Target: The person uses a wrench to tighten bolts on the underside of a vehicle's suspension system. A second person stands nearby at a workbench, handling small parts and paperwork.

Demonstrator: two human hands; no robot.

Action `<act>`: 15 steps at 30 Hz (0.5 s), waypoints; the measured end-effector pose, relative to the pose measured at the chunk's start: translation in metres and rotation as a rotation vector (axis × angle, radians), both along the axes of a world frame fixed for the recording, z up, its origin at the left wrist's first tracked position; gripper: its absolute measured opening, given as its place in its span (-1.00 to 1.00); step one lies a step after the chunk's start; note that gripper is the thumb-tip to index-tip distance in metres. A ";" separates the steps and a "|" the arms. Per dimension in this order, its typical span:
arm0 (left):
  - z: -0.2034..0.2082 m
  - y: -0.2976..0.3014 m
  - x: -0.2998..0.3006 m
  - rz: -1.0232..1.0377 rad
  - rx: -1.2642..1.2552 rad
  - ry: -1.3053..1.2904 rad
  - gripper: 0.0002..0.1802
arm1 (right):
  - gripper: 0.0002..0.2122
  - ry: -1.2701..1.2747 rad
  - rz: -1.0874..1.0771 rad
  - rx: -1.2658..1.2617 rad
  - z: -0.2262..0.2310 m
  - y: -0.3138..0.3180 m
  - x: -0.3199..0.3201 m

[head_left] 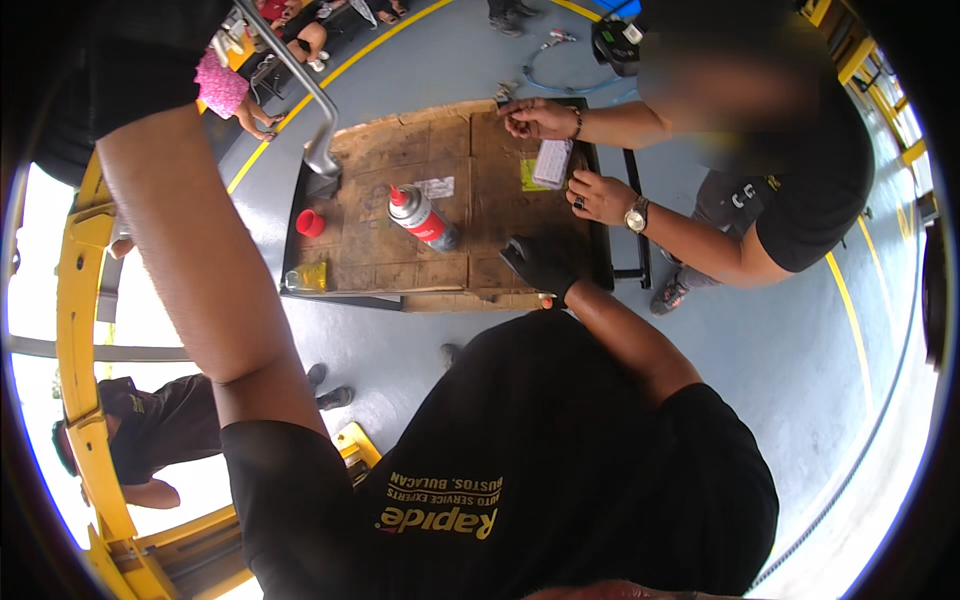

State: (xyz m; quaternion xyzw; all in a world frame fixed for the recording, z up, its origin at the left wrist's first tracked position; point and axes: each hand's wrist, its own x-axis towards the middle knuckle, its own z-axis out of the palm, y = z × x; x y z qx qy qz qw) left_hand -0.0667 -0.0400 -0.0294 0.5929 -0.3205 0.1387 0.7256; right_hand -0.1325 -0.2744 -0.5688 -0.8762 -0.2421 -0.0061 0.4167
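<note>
My left arm is raised toward the upper left, and my left hand (pixel 135 75) is a dark gloved shape whose fingers are hidden. Black-gloved too, my right hand (pixel 542 268) rests at the near right of the cardboard (pixel 400 160) covering a cart top, its fingers loosely apart with nothing visible in them. Left of it stands a white and red spray can (pixel 423 218) with a red nozzle. Farther left lies a red cap (pixel 310 223), with a yellow see-through packet (pixel 308 277) at the near corner.
Across the cart a co-worker's hands (pixel 600 197) are beside a small whitish box (pixel 552 163). A bent grey metal bar (pixel 318 100) reaches the cart's far left corner. Yellow steel framework (pixel 85 300) rises at left. Another person (pixel 165 425) is behind it, and a blue hose (pixel 545 80) lies beyond.
</note>
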 end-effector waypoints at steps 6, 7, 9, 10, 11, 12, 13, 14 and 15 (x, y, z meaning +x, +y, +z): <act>-0.011 0.005 0.037 -0.067 0.066 -0.064 -0.82 | -0.74 -0.007 -0.014 -0.017 -0.009 -0.003 0.004; -0.013 0.010 0.048 0.462 0.370 -0.555 -0.80 | -0.74 -0.013 0.004 -0.034 -0.009 -0.003 0.005; -0.015 0.017 0.058 1.020 0.693 -1.085 -0.68 | -0.73 -0.038 0.007 -0.011 -0.012 -0.003 0.006; -0.013 0.018 0.062 1.036 0.724 -1.132 -0.65 | -0.73 -0.044 0.005 -0.004 -0.012 -0.002 0.006; -0.010 0.020 0.066 1.051 0.752 -1.178 -0.61 | -0.72 -0.045 0.003 0.002 -0.013 -0.001 0.006; -0.010 0.022 0.070 1.067 0.781 -1.220 -0.57 | -0.72 -0.040 0.004 -0.012 -0.012 -0.001 0.004; -0.010 0.024 0.074 1.083 0.809 -1.261 -0.52 | -0.72 -0.038 0.005 -0.026 -0.010 0.000 0.005; -0.010 0.027 0.077 1.100 0.836 -1.303 -0.47 | -0.72 -0.029 0.003 -0.046 -0.008 0.000 0.005; -0.011 0.030 0.082 1.115 0.860 -1.345 -0.43 | -0.72 -0.022 0.000 -0.048 -0.006 0.000 0.005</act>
